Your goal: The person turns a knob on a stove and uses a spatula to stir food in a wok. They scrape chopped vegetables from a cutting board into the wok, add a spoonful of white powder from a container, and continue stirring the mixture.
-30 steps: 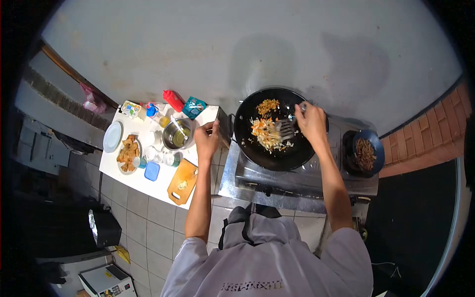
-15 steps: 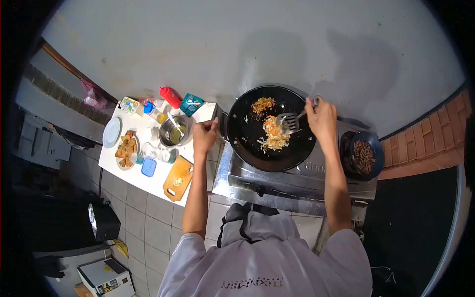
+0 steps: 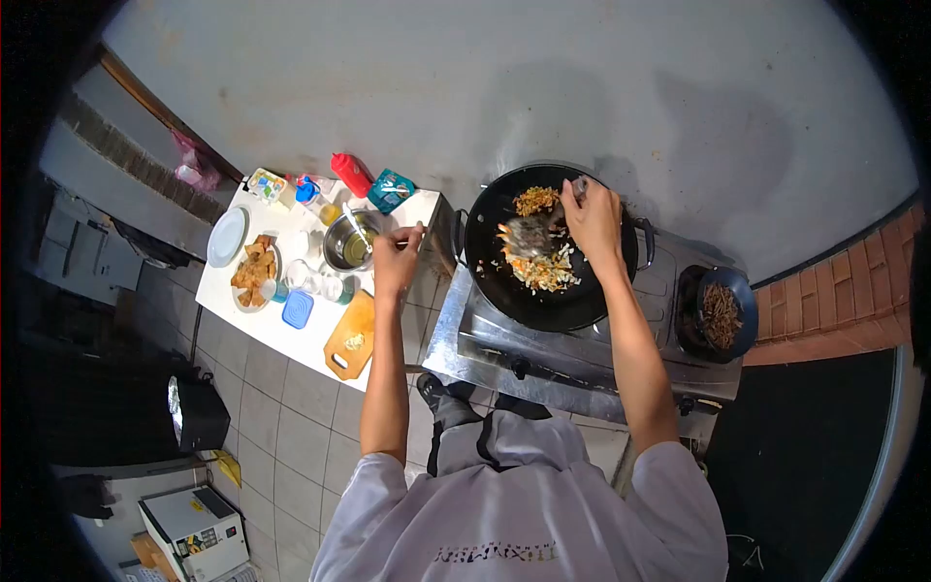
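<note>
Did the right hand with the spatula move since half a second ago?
Yes: the right hand has moved left, farther from the small pan on the stove.

2 arms (image 3: 385, 388) outstretched, hands (image 3: 594, 228) apart, fingers (image 3: 568, 196) curled

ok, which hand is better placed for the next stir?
Right, probably: the right hand grips the spatula at the vegetables in the pan. The left hand is outside the pan, near the metal bowl.
</note>
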